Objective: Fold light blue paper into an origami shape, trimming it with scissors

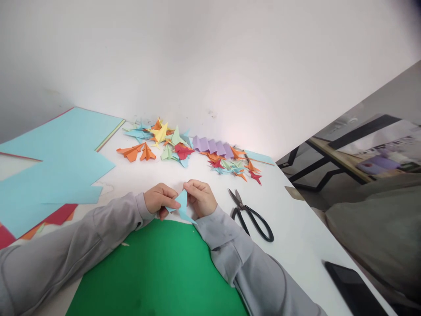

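Our two hands meet near the middle of the view, just beyond the far edge of a large green sheet [158,272] on the white counter [289,224]. Between them we hold a small, pointed, folded light-blue paper piece [183,205], its narrow tail slanting down towards our right cuff.

Our left forearm rises from the lower left corner in a grey sleeve [95,239]. The left hand [162,199] is closed on the left part of the piece, thumb laid across it and pointing inward, the fingers curled behind and below. Our right forearm comes up from the lower right, the other grey sleeve [241,254] bunched in folds near the wrist. The right hand [201,198] grips the piece's upper tip between thumb and forefinger, with its remaining fingers curled inward.

Beyond our hands lie a heap of small folded paper shapes in yellow, orange, green, blue and red [161,134], a pleated lilac paper strip [213,146] and a second multicoloured cluster [232,166]. To our left spread large light-blue paper sheets [62,162]; to our right lie black-handled scissors [242,207], slightly open, and nearer us, a flat black device [353,285].
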`<action>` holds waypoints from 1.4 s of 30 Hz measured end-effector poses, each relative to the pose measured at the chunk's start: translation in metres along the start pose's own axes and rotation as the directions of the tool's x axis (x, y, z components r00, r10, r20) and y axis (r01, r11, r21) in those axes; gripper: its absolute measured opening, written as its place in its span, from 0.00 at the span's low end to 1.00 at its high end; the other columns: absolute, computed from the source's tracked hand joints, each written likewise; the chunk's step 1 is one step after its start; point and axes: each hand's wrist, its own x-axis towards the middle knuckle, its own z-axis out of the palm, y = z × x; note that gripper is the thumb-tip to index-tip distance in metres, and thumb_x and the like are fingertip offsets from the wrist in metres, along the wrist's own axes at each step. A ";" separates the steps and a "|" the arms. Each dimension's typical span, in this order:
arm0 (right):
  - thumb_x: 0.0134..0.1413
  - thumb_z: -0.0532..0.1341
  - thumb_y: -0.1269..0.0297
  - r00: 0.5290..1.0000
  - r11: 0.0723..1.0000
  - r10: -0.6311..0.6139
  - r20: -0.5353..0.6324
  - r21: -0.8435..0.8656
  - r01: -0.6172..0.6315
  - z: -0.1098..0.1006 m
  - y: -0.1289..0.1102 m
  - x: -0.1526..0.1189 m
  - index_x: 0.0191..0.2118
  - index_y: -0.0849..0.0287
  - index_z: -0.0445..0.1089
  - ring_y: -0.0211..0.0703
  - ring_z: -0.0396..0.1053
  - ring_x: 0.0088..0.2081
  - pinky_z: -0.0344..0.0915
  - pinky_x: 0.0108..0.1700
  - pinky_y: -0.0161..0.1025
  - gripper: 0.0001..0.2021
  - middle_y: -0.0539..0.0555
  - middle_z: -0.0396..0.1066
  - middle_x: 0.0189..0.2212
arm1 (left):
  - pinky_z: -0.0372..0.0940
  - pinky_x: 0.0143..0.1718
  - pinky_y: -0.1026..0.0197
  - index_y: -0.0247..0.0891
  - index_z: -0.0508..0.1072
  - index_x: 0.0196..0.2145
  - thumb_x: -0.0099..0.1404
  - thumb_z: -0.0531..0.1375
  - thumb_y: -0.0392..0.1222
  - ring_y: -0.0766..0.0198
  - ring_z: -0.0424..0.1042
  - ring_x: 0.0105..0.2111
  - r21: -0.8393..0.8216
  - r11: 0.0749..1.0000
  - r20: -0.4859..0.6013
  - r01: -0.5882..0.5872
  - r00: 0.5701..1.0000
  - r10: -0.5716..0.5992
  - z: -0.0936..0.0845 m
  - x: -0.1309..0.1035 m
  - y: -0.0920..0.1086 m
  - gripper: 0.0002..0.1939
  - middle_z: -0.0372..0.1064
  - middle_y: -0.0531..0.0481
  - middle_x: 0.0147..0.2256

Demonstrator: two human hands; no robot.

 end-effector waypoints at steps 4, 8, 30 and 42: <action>0.40 0.61 0.44 0.999 0.996 0.011 -0.031 0.084 -0.009 0.003 -0.004 0.001 0.14 0.60 0.64 0.32 0.57 0.11 0.52 0.14 0.32 0.22 0.47 0.62 0.08 | 0.46 0.11 0.67 0.34 0.63 0.11 0.47 0.62 0.41 0.71 0.55 0.07 -0.017 1.000 -0.012 -0.006 1.000 0.006 0.000 0.000 0.000 0.15 0.57 0.53 0.06; 0.34 0.62 0.41 1.000 0.998 0.001 -0.018 0.058 0.000 0.003 -0.004 -0.001 0.16 0.60 0.65 0.33 0.57 0.12 0.53 0.14 0.32 0.23 0.47 0.62 0.09 | 0.47 0.11 0.67 0.34 0.63 0.12 0.47 0.63 0.44 0.71 0.55 0.07 -0.010 1.000 -0.022 -0.005 1.000 0.005 0.001 0.000 -0.001 0.16 0.57 0.54 0.06; 0.44 0.61 0.47 0.998 0.982 -0.052 0.036 -0.182 0.058 0.006 -0.005 -0.008 0.14 0.61 0.63 0.30 0.55 0.12 0.50 0.16 0.31 0.22 0.47 0.60 0.08 | 0.58 0.11 0.69 0.31 0.67 0.20 0.45 0.64 0.56 0.71 0.64 0.12 0.026 0.988 -0.181 -0.155 0.971 0.157 0.005 0.005 0.000 0.22 0.68 0.51 0.16; 0.42 0.61 0.46 0.997 0.947 -0.070 -0.015 -0.316 0.061 0.007 -0.009 -0.010 0.11 0.60 0.60 0.27 0.48 0.10 0.44 0.14 0.31 0.24 0.44 0.55 0.06 | 0.54 0.08 0.71 0.32 0.65 0.18 0.45 0.65 0.50 0.71 0.62 0.09 0.034 0.992 -0.236 -0.121 0.964 0.126 0.006 0.003 0.001 0.18 0.66 0.53 0.12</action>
